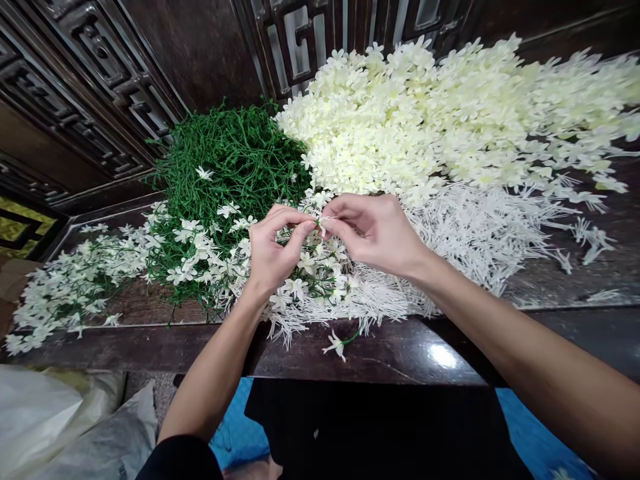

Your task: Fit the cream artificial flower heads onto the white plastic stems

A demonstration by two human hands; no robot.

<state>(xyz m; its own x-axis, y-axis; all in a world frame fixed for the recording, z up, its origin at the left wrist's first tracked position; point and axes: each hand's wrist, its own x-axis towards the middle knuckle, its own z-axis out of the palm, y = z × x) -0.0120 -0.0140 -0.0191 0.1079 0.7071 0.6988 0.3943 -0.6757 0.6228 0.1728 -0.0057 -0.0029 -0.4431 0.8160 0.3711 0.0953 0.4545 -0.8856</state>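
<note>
My left hand (281,241) and my right hand (375,230) meet over the middle of the dark wooden bench. Between their fingertips is a small white artificial flower (321,223) with a bit of green stem; both hands pinch it. Just beyond my left hand rises a heap of green plastic stems (233,157). Loose cream flower heads (380,127) are piled behind my right hand. White thread-like stamen pieces (460,233) lie right of and under my right wrist. Assembled white flowers on green stems (185,250) spread below and left of my left hand.
Carved dark wood panels (210,53) stand behind the bench. One single flower (335,345) lies near the bench's front edge (400,353). More finished flowers (70,287) cover the left end. Pale sacks (100,427) are on the floor at lower left, beside a blue covering (240,427).
</note>
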